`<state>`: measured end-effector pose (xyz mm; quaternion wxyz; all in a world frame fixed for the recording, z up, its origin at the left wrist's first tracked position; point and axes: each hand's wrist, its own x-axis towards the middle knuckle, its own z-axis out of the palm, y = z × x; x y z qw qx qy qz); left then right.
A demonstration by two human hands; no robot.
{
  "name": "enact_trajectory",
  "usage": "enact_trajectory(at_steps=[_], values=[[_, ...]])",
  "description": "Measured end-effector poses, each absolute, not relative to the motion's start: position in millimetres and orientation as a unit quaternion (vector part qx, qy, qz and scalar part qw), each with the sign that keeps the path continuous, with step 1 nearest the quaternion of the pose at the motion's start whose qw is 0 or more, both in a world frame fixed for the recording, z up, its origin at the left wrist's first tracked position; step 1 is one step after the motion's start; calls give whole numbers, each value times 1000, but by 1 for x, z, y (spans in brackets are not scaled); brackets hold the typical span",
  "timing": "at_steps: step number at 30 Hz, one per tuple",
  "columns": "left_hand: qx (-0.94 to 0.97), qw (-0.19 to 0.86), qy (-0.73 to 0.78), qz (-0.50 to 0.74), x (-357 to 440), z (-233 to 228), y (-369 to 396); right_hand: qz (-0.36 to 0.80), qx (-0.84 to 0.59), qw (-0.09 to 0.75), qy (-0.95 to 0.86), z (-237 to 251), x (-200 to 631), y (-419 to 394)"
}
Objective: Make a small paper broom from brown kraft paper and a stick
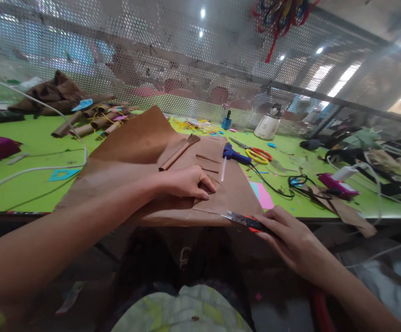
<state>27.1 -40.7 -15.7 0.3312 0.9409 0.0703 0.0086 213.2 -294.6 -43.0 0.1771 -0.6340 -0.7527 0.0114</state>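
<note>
Right hand [286, 237] pinches what seems a cutter [244, 220], blade pointing left along the brown paper [145, 152] edge; left hand [186, 182] presses flat.

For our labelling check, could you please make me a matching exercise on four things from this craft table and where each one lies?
Things:
1. utility knife
2. glue gun
3. scissors
4. rolled paper tube

Places:
A. on the brown paper, beyond the left hand
B. in the right hand
C. on the green table, right of the glue gun
D. at the paper's right edge

Pairs: 1-B, 2-D, 3-C, 4-A
</note>
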Motion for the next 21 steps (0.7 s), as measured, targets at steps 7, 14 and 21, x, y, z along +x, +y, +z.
enact_trajectory(at_steps=[7, 14, 21], values=[[942, 330, 65, 13, 26, -15, -41, 35, -625, 165, -762, -26, 205, -276], [936, 345, 74, 10, 26, -16, -43, 44, -623, 174, -762, -35, 209, -288], [935, 349, 62, 16, 26, -16, -42, 37, -622, 173, -763, -32, 204, -283]])
